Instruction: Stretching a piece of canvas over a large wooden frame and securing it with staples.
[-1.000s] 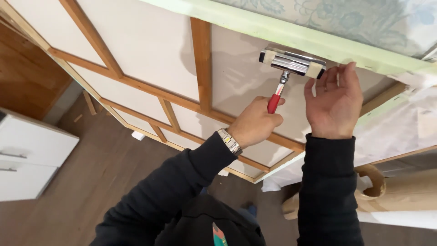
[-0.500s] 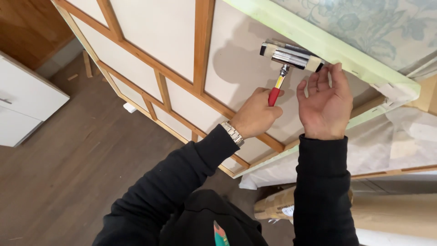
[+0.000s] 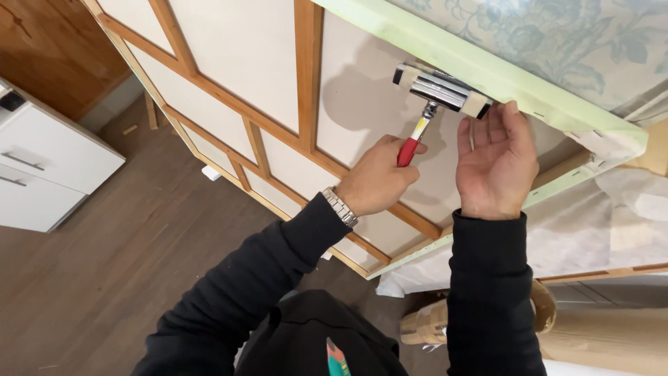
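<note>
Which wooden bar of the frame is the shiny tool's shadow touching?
The upright wooden bar just left of the wide-headed metal tool with the red handle. The shadow falls beside it on the pale panel; the other bars sit farther left.

Mount: one head-worn camera, above both forearms.
Facing: downward, tilted, onto the left hand gripping the red-handled tool.
Nearness: close; floor well below the grip.

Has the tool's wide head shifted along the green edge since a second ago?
No clear shift: the tool head sits by the green edge, beside the right hand, as before.
</note>
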